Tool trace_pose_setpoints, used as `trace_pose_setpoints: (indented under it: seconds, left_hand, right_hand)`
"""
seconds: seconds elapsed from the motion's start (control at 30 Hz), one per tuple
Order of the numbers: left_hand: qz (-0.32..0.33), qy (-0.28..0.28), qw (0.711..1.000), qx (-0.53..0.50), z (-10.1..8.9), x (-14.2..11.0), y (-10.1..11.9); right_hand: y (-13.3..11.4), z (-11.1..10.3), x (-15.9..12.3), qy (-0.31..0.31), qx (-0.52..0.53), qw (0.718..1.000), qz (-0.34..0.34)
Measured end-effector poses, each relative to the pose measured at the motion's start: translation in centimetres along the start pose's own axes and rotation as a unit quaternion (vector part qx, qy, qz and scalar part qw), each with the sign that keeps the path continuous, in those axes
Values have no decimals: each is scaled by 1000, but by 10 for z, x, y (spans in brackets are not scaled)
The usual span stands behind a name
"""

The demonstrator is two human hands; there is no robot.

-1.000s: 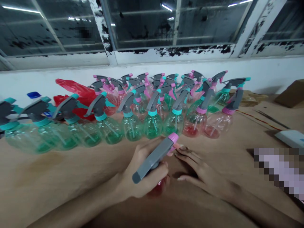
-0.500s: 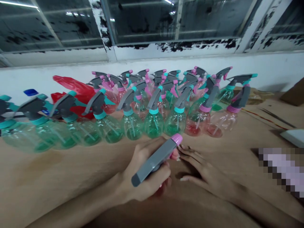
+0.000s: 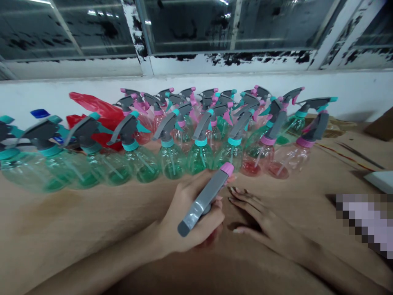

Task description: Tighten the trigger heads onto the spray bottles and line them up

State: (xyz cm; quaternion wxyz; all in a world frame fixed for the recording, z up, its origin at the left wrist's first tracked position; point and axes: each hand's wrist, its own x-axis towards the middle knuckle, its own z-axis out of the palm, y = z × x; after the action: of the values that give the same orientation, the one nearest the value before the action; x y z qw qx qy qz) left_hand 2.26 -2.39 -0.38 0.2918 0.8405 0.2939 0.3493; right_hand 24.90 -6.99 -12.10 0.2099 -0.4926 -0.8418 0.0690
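My left hand [image 3: 196, 219] is closed around the neck of a spray bottle [image 3: 205, 200] with a grey head and a pink nozzle. Its nozzle points away and to the right; the pinkish bottle body below is mostly hidden by my hand. To the right, my right hand [image 3: 264, 219] lies on the table with its fingers stretched out, holding nothing. Just beyond my hands stands a row of spray bottles, among them a green one with a teal collar [image 3: 200, 157] and a clear pink one with a pink collar [image 3: 256, 157].
Several more spray bottles fill the space behind the front row. A red plastic bag [image 3: 95, 108] lies at the back left, near a blue cap [image 3: 39, 113]. Tweezers [image 3: 362, 155] and a white object [image 3: 380, 180] are on the right. A wall with windows rises behind the table.
The spray bottle in my left hand has turned slightly, its rear end shifting right and its nozzle moving a little farther away. My right hand stays about where it was.
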Motion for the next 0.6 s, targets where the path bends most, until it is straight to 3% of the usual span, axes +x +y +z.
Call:
trace_pose_setpoints:
  seconds: [0.6]
  left_hand:
    - [33,11,999,-9,0,1,2]
  right_hand:
    - [-2,-3,2,-14,10,1000,5]
